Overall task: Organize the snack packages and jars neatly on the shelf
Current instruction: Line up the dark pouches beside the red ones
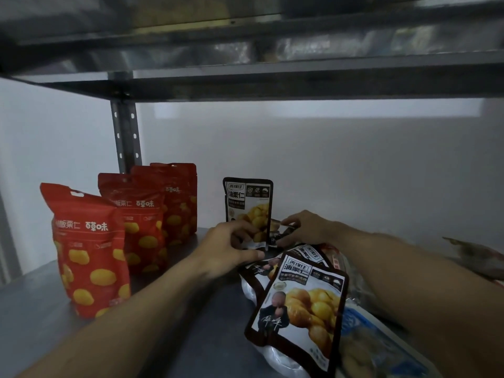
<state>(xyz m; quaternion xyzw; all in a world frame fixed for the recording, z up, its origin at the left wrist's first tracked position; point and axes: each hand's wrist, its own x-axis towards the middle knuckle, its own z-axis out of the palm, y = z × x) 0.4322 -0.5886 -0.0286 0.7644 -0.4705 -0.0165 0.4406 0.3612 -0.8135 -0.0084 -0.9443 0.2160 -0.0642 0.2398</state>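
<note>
A black-and-white chestnut pouch (249, 205) stands upright near the back wall on the grey shelf (41, 320). My left hand (229, 245) grips its lower left edge. My right hand (302, 227) pinches its lower right corner. Three red chestnut bags stand in a staggered row at the left: one in front (87, 249), one in the middle (136, 219) and one at the back (180, 197). More black-and-white pouches lie flat in a loose pile (302, 298) under my right forearm.
A blue-and-white packet (381, 347) lies at the lower right beside the pile. Another wrapper (474, 255) sits at the far right edge. A perforated metal upright (126, 132) stands behind the red bags. The upper shelf (245, 85) hangs low overhead.
</note>
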